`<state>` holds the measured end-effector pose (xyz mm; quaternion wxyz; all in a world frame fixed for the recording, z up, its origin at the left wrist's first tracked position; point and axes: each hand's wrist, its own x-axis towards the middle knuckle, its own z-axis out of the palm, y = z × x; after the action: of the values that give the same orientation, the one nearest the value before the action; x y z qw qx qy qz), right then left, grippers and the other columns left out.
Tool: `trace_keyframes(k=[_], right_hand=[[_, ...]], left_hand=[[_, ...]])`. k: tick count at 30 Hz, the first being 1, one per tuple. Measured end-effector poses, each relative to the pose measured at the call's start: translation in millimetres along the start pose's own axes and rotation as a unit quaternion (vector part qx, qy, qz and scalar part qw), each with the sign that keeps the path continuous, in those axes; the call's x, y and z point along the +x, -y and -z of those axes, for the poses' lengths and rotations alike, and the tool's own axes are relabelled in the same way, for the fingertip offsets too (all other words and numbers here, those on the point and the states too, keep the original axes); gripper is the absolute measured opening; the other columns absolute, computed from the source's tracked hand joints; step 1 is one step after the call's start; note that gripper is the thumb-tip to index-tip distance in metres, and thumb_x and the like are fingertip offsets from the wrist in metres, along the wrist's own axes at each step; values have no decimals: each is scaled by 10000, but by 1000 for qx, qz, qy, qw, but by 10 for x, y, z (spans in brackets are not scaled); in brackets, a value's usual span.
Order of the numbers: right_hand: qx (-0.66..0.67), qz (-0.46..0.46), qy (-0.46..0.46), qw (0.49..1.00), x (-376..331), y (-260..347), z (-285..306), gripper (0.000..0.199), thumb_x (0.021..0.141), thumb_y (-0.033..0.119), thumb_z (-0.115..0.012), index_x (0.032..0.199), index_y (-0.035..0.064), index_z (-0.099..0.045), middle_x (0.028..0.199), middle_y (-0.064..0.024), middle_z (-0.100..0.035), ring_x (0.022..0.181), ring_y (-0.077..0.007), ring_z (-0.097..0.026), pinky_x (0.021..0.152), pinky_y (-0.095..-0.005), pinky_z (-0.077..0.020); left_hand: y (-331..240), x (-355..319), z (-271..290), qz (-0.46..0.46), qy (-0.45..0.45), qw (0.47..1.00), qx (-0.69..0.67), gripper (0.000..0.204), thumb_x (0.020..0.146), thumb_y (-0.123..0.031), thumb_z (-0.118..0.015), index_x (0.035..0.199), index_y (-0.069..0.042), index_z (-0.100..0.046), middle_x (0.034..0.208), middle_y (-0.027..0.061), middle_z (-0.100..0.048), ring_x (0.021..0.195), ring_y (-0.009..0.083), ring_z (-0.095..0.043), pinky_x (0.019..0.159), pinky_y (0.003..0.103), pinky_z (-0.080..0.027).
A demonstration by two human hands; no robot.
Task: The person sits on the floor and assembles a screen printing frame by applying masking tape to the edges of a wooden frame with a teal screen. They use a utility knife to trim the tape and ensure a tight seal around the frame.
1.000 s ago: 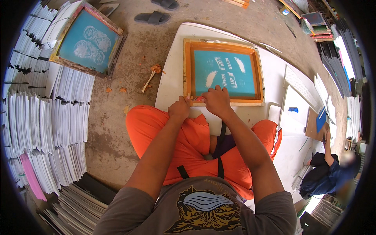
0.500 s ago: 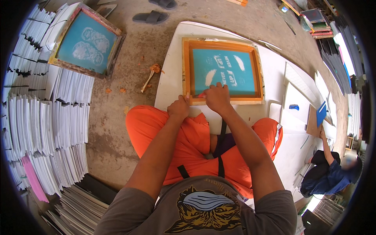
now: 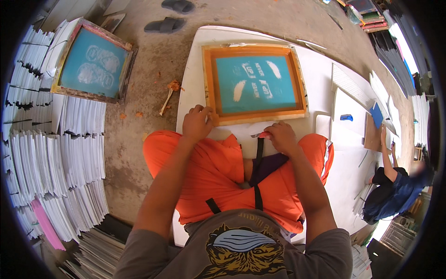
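Observation:
A wooden screen printing frame (image 3: 297, 79) with teal mesh and pale lettering lies on a white board. My left hand (image 3: 197, 123) is at its near left corner, fingers curled over the wooden edge. Just in front of the near edge, my right hand (image 3: 282, 138) holds a small red-handled cutter knife (image 3: 264, 135). Its short metal blade points left, apart from the frame. Most of the handle is hidden by my fingers.
White board sheets (image 3: 346, 123) lie to the right, with a blue cutter (image 3: 346, 117) on them. A second teal screen (image 3: 95, 63) rests on tall sheet stacks (image 3: 39, 153) at left. A brush-like stick (image 3: 168, 98) and sandals (image 3: 165, 25) lie on the floor. A co-worker (image 3: 390, 181) sits at right.
My right hand has drawn back from the frame toward me with the cutter knife. My left hand stays at the corner, its fingers shifted. The co-worker's second hand has come into view.

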<state>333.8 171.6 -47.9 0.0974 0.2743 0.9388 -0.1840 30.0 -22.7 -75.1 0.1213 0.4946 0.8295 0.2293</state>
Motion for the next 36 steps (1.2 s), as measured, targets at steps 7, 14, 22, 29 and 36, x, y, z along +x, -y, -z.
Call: trace_keyframes(k=[7,14,22,29,36], right_hand=[[50,-48,49,996,150,-128,-67,225,939,253,-733,1127,138,-782,1072,-96,-752,1050,-338,-661,896,-470,-525],[90,-68,73,991,142,-93,-26,212,970,269,-696,1117,146,-785,1047,-114,-753,1014,-346,-681,875,-478,-534],[102,-80,79,988,166,-235,-200,249,978,351,-683,1133,187,-788,1011,-119,-757,990,-344,-706,847,-502,-554],[49,-67,72,994,129,-280,-187,229,931,281,-718,1141,222,-787,1059,-75,-758,1080,-317,-661,944,-469,-517],[15,-55,5,998,130,-310,-269,224,860,224,-793,1080,180,-791,1058,-43,-742,1137,-285,-618,1023,-442,-463]], left_hand=[[200,170,230,-176,130,968,125,485,794,-52,-658,1249,-212,-710,1183,102,-646,1107,321,-638,992,447,-487],[245,278,254,-248,151,942,165,511,793,-39,-642,1260,-236,-706,1152,108,-638,1096,318,-642,1030,456,-466],[115,373,256,-258,186,926,206,449,778,-103,-683,1207,-232,-724,1153,118,-634,1101,355,-635,1094,517,-441],[139,491,80,-272,217,918,192,435,752,-158,-733,1183,-213,-717,1124,150,-593,1093,404,-597,1044,500,-488],[186,563,128,-192,279,934,117,595,803,-174,-709,1384,-121,-594,1286,208,-581,1208,437,-567,1033,512,-498]])
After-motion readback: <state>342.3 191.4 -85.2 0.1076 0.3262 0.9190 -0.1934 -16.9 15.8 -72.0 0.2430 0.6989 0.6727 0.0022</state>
